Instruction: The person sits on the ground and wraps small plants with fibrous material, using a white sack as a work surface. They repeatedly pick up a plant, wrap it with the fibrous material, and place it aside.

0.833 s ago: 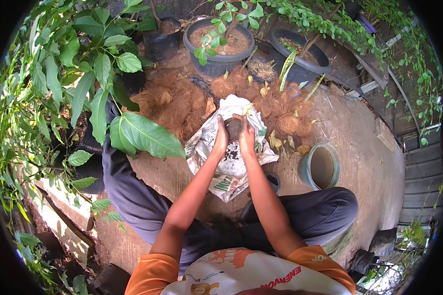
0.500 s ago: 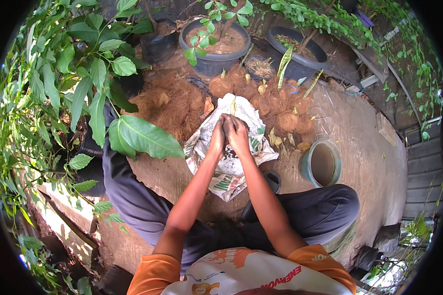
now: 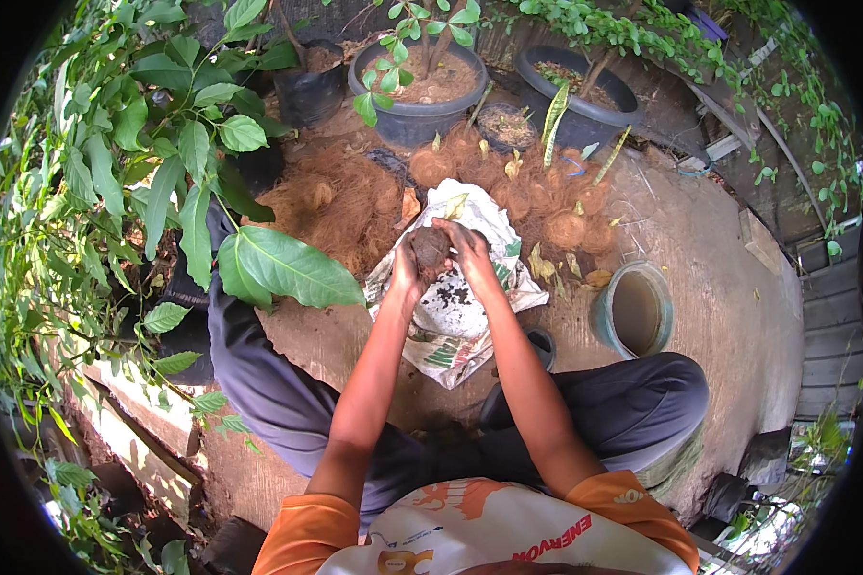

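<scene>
A dark clump of soil [image 3: 431, 251] sits pressed between the two hands, held up just above an open white sack [image 3: 454, 307]. The left hand [image 3: 406, 269] cups it from the left and the right hand [image 3: 470, 254] from the right, both in a closed grip around the clump, fingers wrapped over its top and sides. Loose dark soil lies inside the sack's mouth, right below the hands.

The sack lies flat on the concrete ground [image 3: 700, 240], between the person's knees, which are clad in dark grey trousers [image 3: 633, 407]. Behind the sack spreads a heap of brown coconut husk fibre [image 3: 340, 196], with rounder husk pieces [image 3: 566, 228] and a few yellowed leaves to the right of it. A pale green pot [image 3: 633, 311] stands on the ground just right of the sack. Farther back stand two dark round planters, one [image 3: 422, 91] with a small leafy plant, the other [image 3: 575, 91] behind the husk pieces, and a black pot [image 3: 309, 91] to their left. A leafy green bush [image 3: 163, 172] fills the left side, one broad leaf [image 3: 288, 268] reaching near the left hand.
</scene>
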The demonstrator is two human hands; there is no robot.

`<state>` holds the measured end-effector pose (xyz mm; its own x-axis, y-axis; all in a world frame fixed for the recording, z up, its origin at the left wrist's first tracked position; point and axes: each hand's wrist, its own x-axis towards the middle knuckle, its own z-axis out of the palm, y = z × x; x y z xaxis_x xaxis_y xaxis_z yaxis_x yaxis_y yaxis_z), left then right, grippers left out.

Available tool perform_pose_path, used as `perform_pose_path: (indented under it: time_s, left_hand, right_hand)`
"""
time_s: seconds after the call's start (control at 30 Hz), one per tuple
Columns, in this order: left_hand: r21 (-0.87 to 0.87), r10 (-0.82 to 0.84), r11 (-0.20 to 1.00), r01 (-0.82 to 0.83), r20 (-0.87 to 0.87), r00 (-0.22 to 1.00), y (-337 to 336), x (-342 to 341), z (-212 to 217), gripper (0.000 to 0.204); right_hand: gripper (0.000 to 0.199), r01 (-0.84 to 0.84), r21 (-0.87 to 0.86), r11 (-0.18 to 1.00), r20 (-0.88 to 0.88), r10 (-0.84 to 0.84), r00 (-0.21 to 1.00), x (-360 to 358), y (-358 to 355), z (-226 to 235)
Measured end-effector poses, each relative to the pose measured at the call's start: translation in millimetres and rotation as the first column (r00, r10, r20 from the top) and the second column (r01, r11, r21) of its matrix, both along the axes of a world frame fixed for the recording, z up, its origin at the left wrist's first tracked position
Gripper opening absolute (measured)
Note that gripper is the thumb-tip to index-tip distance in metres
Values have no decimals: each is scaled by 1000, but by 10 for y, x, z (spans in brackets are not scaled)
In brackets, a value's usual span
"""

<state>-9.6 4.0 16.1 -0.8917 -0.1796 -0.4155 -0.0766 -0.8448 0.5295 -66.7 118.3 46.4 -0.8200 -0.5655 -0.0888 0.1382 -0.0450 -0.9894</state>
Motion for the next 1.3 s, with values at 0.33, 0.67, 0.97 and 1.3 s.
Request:
perform_pose_path:
  time_s: [0.33, 0.67, 0.97, 1.3]
  left_hand:
    - [-3, -178, 984, 178, -52, 983, -283, 111, 56, 60]
    - [-106, -91, 991, 87, -29, 995, -231, 84, 59, 61]
    - [-509, 42, 861, -2, 67, 997, 45, 42, 306, 77]
    - [-19, 68, 998, -66, 121, 990, -109, 115, 6, 58]
  right_hand:
    - [55, -75, 337, 939, -404, 216, 889, 128, -58, 172]
    - [43, 207, 44, 977, -98, -202, 974, 250, -237, -158]
    - [61, 102, -101, 990, 136, -87, 987, 244, -229, -258]
    - [75, 152, 40, 988, 158, -157, 975, 24, -92, -145]
